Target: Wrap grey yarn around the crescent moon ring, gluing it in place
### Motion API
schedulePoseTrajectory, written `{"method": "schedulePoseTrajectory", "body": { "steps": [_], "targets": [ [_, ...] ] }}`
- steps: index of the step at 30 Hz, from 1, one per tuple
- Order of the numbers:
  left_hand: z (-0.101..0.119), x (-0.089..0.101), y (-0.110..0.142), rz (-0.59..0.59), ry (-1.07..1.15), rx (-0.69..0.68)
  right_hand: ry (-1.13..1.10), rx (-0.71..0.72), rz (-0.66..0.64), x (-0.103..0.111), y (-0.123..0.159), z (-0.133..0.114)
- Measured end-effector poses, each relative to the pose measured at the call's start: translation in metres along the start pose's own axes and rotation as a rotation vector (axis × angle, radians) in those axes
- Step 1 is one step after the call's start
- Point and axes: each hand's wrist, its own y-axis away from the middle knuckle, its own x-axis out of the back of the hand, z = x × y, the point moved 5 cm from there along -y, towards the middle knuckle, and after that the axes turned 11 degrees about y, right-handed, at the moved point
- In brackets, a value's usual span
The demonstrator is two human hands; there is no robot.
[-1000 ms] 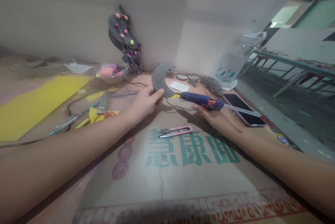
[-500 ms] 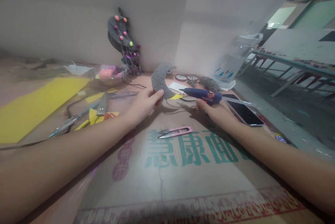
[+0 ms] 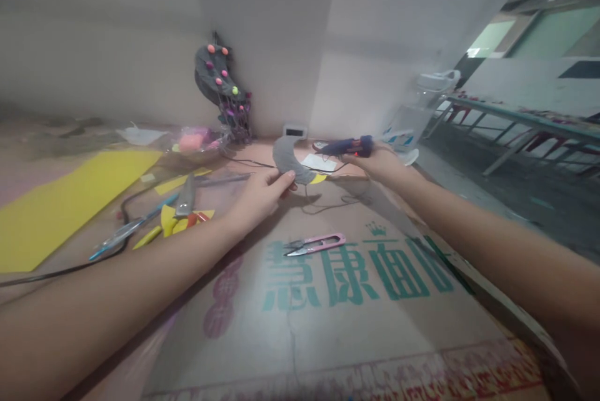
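Grey crescent in the left hand point(image 3: 269, 193), glue gun point(image 3: 344, 147) in the right point(image 3: 375, 160)
A beaded crescent point(image 3: 215, 76) leans on the wall at left; the left fingers pinch the grey crescent point(image 3: 289, 157) above the bench, near its yellow tip point(image 3: 319, 179); pink snips point(image 3: 316, 243) lie nearer the camera; at right, the other hand's fingers grip the glue gun.

Glue gun point(image 3: 344, 147): blurry, grip hidden in your R hand point(image 3: 377, 160)
Crescent point(image 3: 287, 156): part hidden by your L hand point(image 3: 275, 187)
Bottle point(image 3: 422, 110): blurry, base partly behind R hand
Yellow sheet point(image 3: 79, 207): cut off, L edge
Far table point(image 3: 509, 116): items too sm. to ID
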Motion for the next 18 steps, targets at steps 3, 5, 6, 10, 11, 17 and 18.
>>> {"method": "schedulePoseTrajectory", "body": {
  "steps": [3, 5, 6, 10, 11, 17, 18],
  "targets": [
    [-0.003, -0.001, -0.001, -0.001, 0.027, 0.004, 0.04, -0.084, -0.1, -0.023, -0.02, 0.006],
    [-0.005, -0.001, -0.001, 0.007, 0.059, 0.011, 0.044, -0.089, -0.132, -0.033, -0.025, 0.007],
    [-0.005, -0.001, -0.001, 0.009, 0.066, 0.015, 0.046, -0.081, -0.14, -0.036, -0.027, 0.007],
    [-0.002, -0.001, -0.001, 0.012, 0.052, 0.016, 0.086, -0.021, -0.166, -0.034, -0.022, 0.013],
    [-0.001, -0.001, 0.0, 0.014, 0.049, 0.012, 0.099, -0.006, -0.171, -0.031, -0.018, 0.016],
    [0.007, -0.001, 0.003, 0.028, 0.034, 0.0, 0.192, 0.274, -0.025, 0.007, 0.03, 0.005],
    [0.009, -0.001, 0.003, 0.028, 0.034, -0.005, 0.164, 0.302, -0.038, 0.01, 0.04, -0.001]
  ]
}}
